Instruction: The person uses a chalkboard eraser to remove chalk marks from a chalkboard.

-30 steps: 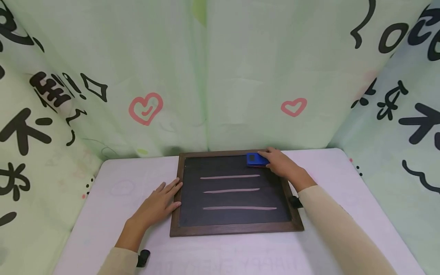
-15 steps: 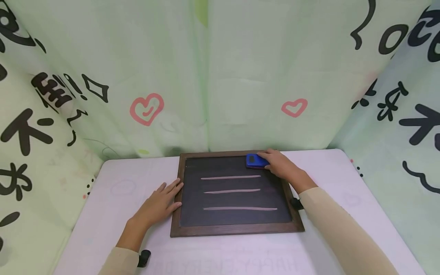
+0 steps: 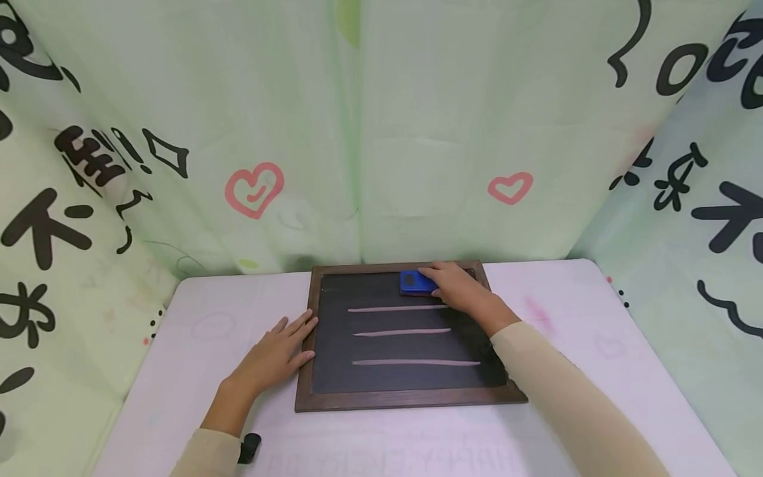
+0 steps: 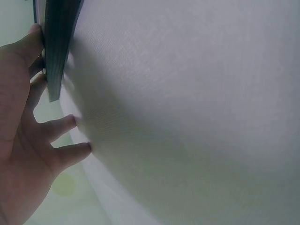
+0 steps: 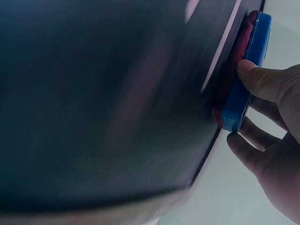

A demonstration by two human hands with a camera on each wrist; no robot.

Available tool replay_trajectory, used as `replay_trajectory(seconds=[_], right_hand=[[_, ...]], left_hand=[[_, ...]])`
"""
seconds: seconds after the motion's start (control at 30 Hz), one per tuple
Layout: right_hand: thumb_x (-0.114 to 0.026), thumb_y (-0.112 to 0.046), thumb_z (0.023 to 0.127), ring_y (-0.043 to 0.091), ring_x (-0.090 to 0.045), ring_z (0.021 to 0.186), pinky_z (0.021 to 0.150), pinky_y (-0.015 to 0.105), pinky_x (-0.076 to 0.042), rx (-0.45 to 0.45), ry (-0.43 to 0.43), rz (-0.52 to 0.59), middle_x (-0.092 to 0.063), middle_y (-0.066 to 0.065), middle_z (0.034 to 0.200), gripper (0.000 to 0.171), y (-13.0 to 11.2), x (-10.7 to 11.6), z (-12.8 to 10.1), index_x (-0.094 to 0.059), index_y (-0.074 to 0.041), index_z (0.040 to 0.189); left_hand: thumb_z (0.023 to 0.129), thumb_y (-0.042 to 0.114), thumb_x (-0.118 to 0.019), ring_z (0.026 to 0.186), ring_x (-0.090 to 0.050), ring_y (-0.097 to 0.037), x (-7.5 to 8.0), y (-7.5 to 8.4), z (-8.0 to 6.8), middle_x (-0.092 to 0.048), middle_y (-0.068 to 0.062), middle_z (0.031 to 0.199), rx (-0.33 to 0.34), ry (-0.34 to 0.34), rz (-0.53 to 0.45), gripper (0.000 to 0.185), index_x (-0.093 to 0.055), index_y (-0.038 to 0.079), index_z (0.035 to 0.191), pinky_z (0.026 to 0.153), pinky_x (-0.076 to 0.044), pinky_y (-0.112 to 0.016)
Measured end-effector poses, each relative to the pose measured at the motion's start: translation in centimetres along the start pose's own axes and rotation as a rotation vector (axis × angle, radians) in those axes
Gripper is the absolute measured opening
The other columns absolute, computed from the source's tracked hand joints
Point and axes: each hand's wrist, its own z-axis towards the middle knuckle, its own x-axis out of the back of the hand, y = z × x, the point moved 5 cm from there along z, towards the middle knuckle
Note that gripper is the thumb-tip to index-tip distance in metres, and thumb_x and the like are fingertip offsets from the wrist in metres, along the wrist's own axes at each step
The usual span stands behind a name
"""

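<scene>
A small blackboard (image 3: 411, 380) in a brown wooden frame lies on the table. Three pink chalk lines (image 3: 416, 362) run across it. At its left edge rests my left hand (image 3: 271, 356), fingers straight and touching the frame; the left wrist view shows the thumb against the frame edge (image 4: 57, 58) and some fingertips on the tabletop. My right hand (image 3: 463, 291) grips a blue blackboard eraser (image 3: 412, 283) near the board's top edge, above the top line. From the right wrist, the eraser's dark red felt (image 5: 243, 42) faces the board, with the thumb on its near side.
The white table (image 3: 232, 298) surrounds the board, with a faint pink smudge (image 3: 539, 313) to its right. Pale green curtains (image 3: 417, 132) with hearts and black lettering hang behind and at both sides. A black wrist device (image 3: 250, 448) sits at the left sleeve.
Over the last half second, my right hand has slid the eraser left along the board's top part. The left hand and the chalk lines have stayed as they were.
</scene>
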Motion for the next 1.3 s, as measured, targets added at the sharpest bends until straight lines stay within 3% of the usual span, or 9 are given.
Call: replay_trajectory(seconds=[0.43, 0.9, 1.3], right_hand=[[-0.07, -0.014, 0.1, 0.04, -0.048, 0.142, 0.118, 0.05, -0.042, -0.012, -0.042, 0.026, -0.051, 0.018, 0.154, 0.058, -6.5, -1.2, 4.4, -0.048, -0.005, 0.153], [-0.064, -0.023, 0.104, 0.035, -0.048, 0.142, 0.119, 0.045, -0.043, 0.052, -0.088, -0.087, -0.049, 0.013, 0.156, 0.058, -12.1, -1.5, 8.4, -0.045, -0.011, 0.157], [-0.064, -0.024, 0.104, 0.032, -0.054, 0.135, 0.11, 0.039, -0.051, 0.066, -0.091, -0.158, -0.05, 0.01, 0.153, 0.056, -14.1, -1.3, 9.6, -0.047, -0.014, 0.156]], left_hand=[[0.103, 0.038, -0.064, 0.144, -0.038, -0.057, -0.2, -0.1, 0.0, -0.034, -0.008, 0.168, -0.008, 0.006, 0.003, 0.067, -0.04, 0.013, 0.16, 0.113, -0.039, -0.069], [0.103, 0.038, -0.063, 0.144, -0.038, -0.057, 0.1, -0.1, -0.1, -0.033, -0.007, 0.169, 0.009, -0.005, 0.014, 0.066, -0.04, 0.014, 0.161, 0.11, -0.041, -0.07], [0.103, 0.038, -0.063, 0.144, -0.037, -0.057, 0.0, 0.0, 0.1, -0.033, -0.008, 0.169, -0.007, -0.008, 0.012, 0.067, -0.039, 0.013, 0.161, 0.112, -0.039, -0.069]])
